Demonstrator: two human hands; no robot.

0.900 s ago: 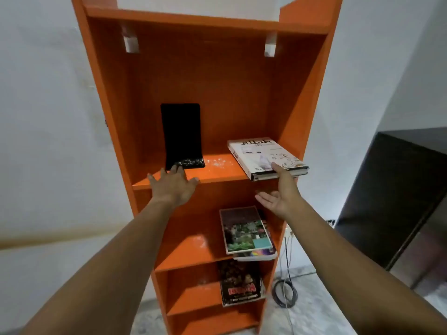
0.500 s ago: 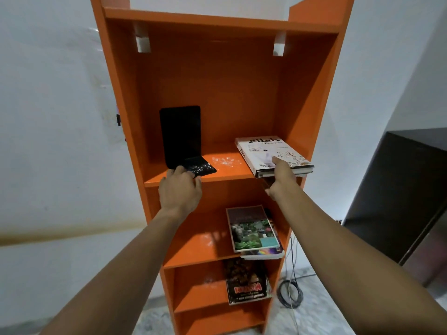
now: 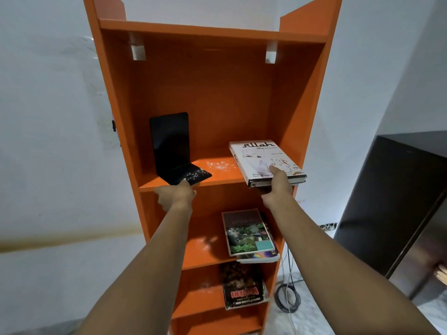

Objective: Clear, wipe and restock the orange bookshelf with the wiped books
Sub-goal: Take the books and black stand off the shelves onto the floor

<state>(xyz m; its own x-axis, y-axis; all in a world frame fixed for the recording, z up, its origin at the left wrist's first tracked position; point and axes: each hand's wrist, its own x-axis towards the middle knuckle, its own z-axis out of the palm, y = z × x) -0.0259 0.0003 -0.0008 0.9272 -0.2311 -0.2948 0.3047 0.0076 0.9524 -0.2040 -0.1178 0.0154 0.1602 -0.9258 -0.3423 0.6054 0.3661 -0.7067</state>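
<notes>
The orange bookshelf (image 3: 116,97) stands against a white wall. On its upper shelf a black L-shaped bookend (image 3: 170,146) sits at the left, and my left hand (image 3: 177,197) grips its dusty base at the shelf's front edge. At the right of the same shelf lies a white book (image 3: 261,158) on top of another book. My right hand (image 3: 278,184) holds this stack at its front edge, thumb on the cover. White dust (image 3: 219,165) lies between the bookend and the books.
A stack of books (image 3: 246,233) lies on the middle shelf and a dark book (image 3: 242,286) on the shelf below. A dark cabinet (image 3: 399,204) stands to the right. Coiled cables (image 3: 287,298) lie on the floor beside the bookshelf.
Both hands went from open in front of the shelf to gripping: the left closed on the bookend's base and dragged it forward, the right closed on the front edge of the white book.
</notes>
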